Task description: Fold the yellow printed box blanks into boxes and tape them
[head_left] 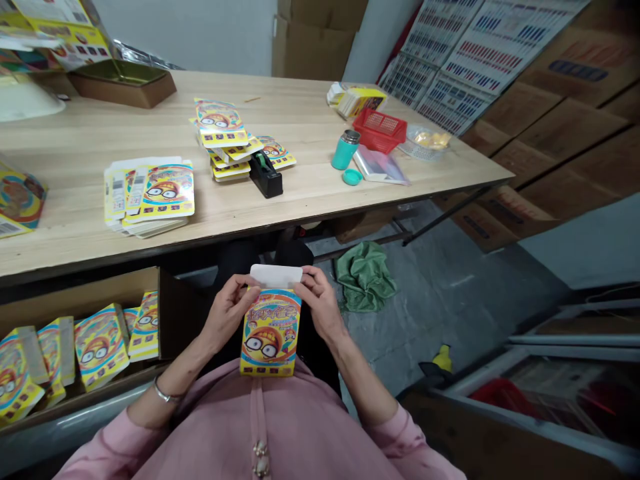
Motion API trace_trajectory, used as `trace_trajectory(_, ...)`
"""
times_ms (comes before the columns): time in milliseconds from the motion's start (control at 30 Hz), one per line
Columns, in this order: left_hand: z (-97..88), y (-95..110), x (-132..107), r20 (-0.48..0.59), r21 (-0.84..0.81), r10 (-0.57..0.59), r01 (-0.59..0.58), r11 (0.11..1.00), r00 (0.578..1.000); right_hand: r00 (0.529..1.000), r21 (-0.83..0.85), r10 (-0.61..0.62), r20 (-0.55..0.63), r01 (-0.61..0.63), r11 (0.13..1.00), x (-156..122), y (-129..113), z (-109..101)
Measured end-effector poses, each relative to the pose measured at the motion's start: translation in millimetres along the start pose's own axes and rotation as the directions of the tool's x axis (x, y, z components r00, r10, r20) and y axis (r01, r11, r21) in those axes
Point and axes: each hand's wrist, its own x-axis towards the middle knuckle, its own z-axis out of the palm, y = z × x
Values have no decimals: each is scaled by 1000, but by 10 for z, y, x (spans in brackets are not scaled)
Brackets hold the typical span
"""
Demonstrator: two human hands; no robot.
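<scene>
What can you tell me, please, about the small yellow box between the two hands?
The small yellow box looks like thin printed cardboard. Its front, facing the camera, shows a cartoon face with dark-rimmed glasses, lettering above and a row of tiny pictures along the bottom. The white top flap stands unfolded. The left hand and right hand grip its upper corners, in front of the pink top. Its back is hidden.

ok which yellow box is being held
The box with its flap open, in the left hand and right hand; others are in the carton or on the table.
</scene>
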Motion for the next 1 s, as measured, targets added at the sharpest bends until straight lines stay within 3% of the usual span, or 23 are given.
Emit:
trace_trajectory(100, -12, 2, 7, -32, 39, 1, 0, 999, 999, 993, -180, -105, -61, 92, 979, -53, -8, 11)
trace_trajectory(200, -41, -4, 20, -41, 74, 9, -6, 997, 999, 988, -339, -150, -32, 131, 932, -75, -40, -3)
trace_trajectory(300, -74, -24, 43, -32, 41, 0, 1, 999, 999, 995, -288, -92, 26, 95, 953, -53, -61, -23)
trace_trajectory(500, -50, -49, 80, 7, -244, -68, 68, 968, 998, 999, -12, -39, 35, 40, 999, 31, -42, -29)
trace_trajectory(600, -35, -42, 90, 39, -318, -99, 106, 942, 994, 997, -83, -40, 71, 46, 996, 40, -57, -40)
trace_trajectory(700, -40, -51, 106, 74, -287, -148, 163, 944, 986, 996, -251, -78, 44, 87, 964, 33, -70, -56)
trace_trajectory(800, -48, -50, 121, 81, -252, -121, 138, 958, 989, 992, -372, -121, 45, 129, 919, 34, -78, -70)
trace_trajectory(1000, -50, 136, 182, 109, -72, -113, 121, 990, 988, 992, -399, -45, 115, 88, 913, 59, -170, -73)
